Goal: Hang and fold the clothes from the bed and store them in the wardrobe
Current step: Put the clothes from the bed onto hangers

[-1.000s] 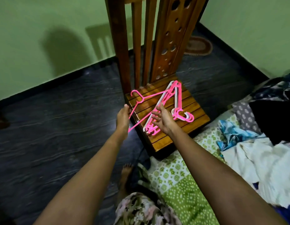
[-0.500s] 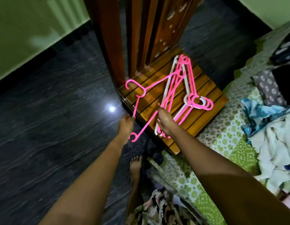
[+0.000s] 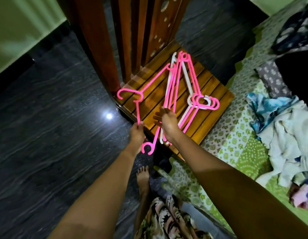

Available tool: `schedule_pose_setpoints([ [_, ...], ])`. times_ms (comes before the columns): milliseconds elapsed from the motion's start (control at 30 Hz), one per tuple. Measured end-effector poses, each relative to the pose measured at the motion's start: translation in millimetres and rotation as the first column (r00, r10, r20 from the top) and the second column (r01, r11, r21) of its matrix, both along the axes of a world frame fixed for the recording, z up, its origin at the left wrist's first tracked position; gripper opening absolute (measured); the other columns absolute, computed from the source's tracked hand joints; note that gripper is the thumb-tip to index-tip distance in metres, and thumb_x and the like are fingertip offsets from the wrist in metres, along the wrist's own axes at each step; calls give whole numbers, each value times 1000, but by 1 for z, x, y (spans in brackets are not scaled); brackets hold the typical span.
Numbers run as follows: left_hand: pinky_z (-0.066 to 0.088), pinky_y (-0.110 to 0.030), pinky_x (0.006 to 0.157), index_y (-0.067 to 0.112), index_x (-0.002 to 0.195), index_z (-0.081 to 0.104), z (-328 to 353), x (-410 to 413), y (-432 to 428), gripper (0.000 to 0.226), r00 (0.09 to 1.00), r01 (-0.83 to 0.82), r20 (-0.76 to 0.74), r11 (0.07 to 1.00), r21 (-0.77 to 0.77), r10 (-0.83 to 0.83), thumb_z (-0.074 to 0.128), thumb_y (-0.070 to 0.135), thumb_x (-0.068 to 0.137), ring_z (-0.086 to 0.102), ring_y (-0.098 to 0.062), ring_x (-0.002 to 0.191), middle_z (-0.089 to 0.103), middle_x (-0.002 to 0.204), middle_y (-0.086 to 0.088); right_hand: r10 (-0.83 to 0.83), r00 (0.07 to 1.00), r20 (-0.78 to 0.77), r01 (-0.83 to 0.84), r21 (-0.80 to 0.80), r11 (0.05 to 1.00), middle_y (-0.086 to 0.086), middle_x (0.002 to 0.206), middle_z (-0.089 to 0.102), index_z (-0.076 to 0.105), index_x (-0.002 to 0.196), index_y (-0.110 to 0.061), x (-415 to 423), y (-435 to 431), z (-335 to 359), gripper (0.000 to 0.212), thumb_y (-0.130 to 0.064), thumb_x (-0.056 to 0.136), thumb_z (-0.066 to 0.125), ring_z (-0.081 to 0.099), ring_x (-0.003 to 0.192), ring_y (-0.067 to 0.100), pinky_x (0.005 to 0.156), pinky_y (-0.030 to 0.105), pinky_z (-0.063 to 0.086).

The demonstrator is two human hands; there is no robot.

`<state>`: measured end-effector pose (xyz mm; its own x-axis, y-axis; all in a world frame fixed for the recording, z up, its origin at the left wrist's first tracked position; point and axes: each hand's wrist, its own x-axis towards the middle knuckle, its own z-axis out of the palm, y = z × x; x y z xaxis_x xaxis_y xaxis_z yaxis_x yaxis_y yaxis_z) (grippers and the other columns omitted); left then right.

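A bundle of pink and white plastic hangers (image 3: 186, 87) lies on the slatted seat of a wooden chair (image 3: 217, 100). One pink hanger (image 3: 149, 81) is pulled to the left of the bundle, its hook over the seat's left edge. My left hand (image 3: 137, 131) pinches the lower arm of that hanger. My right hand (image 3: 168, 121) grips the near ends of the bundle. A heap of clothes (image 3: 286, 128) in white, blue and dark cloth lies on the bed at the right.
The bed's green patterned cover (image 3: 227, 145) touches the chair's right side. The chair's tall back (image 3: 136, 31) rises ahead. Dark stone floor (image 3: 55, 126) spreads left to a green wall (image 3: 20, 28). My bare foot (image 3: 143, 178) stands below the chair.
The view has tilted down and nearer to the chair. My left hand has drawn the single pink hanger further left and apart from the bundle, which my right hand keeps holding.
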<state>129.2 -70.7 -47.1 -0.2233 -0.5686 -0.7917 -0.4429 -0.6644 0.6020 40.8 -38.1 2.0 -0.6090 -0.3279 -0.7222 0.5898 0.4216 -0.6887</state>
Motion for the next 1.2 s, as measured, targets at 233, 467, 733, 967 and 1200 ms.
schedule_pose_setpoints([
  [233,49,-49,72,7,92,64,44,-25,17,34,1000,-21,15,967,-253,25,40,30,99,58,-51,86,60,93,-37,136,932,-335,-119,71,990,6,72,56,58,101,-6,-39,27,41,16,0,93,46,51,62,16,56,29,41],
  [467,26,-27,57,5,78,58,151,-70,33,34,892,330,-47,718,-612,-450,38,22,101,49,-21,59,54,61,-5,323,694,-644,-256,199,946,17,114,60,48,131,-1,-88,70,118,45,-13,88,49,59,97,27,80,17,47],
  [733,25,-34,55,-3,71,60,236,-127,78,52,705,521,183,325,-789,-685,41,37,98,55,-39,65,60,67,-26,157,591,-791,77,249,965,23,144,28,18,147,-5,-144,155,190,68,-6,89,55,34,131,36,108,34,25],
  [967,28,-33,53,8,53,50,273,-180,143,59,552,571,354,32,-820,-755,46,55,89,61,-39,70,62,66,-24,254,362,-897,309,373,875,24,138,43,49,133,-6,-208,278,226,47,-2,86,48,38,128,41,106,49,33],
  [1200,46,-43,71,9,97,60,294,-248,235,32,512,515,441,-148,-844,-737,45,37,95,61,-38,94,66,97,-19,335,300,-893,340,428,837,23,97,58,59,102,-1,-257,388,238,16,-1,89,50,54,89,41,71,45,39],
])
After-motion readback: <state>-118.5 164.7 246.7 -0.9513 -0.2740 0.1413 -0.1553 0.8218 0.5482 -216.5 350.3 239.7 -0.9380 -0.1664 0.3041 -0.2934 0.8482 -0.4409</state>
